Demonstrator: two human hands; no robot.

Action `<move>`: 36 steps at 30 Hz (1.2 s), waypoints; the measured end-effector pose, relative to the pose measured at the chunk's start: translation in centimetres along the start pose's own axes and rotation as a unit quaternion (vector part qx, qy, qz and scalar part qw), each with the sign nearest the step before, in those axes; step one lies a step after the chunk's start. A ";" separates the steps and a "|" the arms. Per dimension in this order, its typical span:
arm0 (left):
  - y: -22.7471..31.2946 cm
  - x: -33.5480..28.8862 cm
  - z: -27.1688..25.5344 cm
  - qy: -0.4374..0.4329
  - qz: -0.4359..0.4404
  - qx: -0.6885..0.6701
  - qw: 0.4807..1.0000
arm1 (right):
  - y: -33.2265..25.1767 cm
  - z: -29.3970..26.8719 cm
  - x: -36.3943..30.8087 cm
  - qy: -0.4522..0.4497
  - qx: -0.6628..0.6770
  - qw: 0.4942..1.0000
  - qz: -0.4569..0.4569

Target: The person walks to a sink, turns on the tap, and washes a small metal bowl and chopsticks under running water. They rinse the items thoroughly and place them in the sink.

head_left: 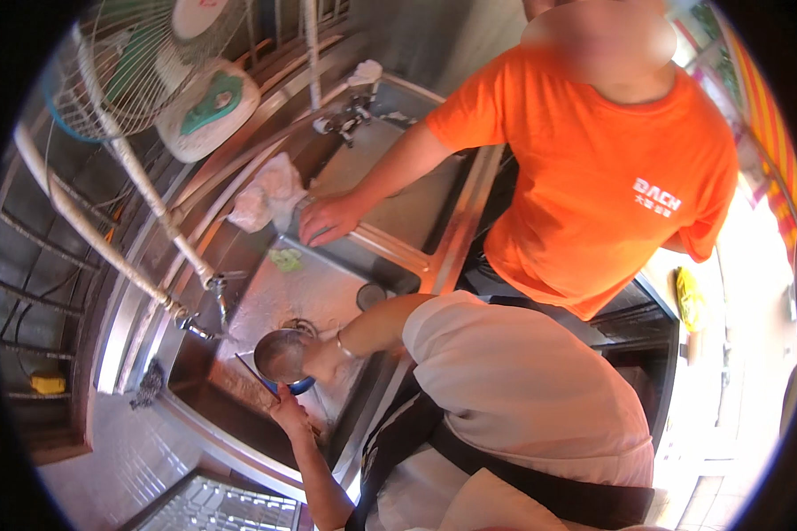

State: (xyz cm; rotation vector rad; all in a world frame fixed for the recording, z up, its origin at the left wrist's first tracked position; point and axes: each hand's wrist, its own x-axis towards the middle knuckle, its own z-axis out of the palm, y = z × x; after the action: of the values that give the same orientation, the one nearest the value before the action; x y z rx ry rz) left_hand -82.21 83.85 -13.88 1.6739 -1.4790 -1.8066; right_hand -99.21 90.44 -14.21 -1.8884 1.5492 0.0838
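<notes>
A round metal bowl (279, 351) with a bluish outer side is tilted in the sink basin (257, 301). My left hand (290, 412) grips its near rim, the thumb up against the edge. Reaching in from the right, my right hand (321, 358) is at the bowl's inside, a bracelet on its wrist. Its fingers are mostly hidden and blurred, so what they hold does not show. A thin dark stick (257, 375) lies beside the bowl. Just behind the bowl is a small coiled thing (303, 327); a round metal cup (371, 296) stands farther right.
A co-worker in an orange shirt (593, 177) rests a hand (328, 219) on the divider between basins. A whitish cloth (270, 190) and a green scrap (285, 259) lie near it. Taps (193, 324) and a fan (142, 71) are at left; a rack (221, 504) is in front.
</notes>
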 end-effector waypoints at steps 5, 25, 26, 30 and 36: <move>-0.5 0.0 0.8 -0.032 -0.003 -0.016 0.999 | -2.9 1.8 -1.1 0.098 0.223 0.968 0.062; 5.0 -8.0 2.9 -0.062 0.089 0.071 0.992 | -2.7 0.7 -1.2 0.258 0.810 0.472 0.235; 5.7 -8.0 2.1 -0.025 0.180 0.190 0.965 | -2.2 0.7 -1.4 0.319 0.763 0.504 0.248; 8.1 -8.5 1.0 -0.009 0.525 0.327 0.786 | -1.5 -0.1 -2.4 0.447 0.463 0.708 0.290; 7.1 -8.5 3.4 -0.278 0.349 0.326 0.834 | -0.7 -2.7 -4.6 0.400 0.349 0.801 0.276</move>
State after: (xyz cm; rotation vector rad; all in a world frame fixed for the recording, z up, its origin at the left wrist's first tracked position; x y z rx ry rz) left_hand -85.57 88.80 -3.96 0.5471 -2.7245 -1.4683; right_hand -100.93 92.89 -9.71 -0.8322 2.2139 -1.0143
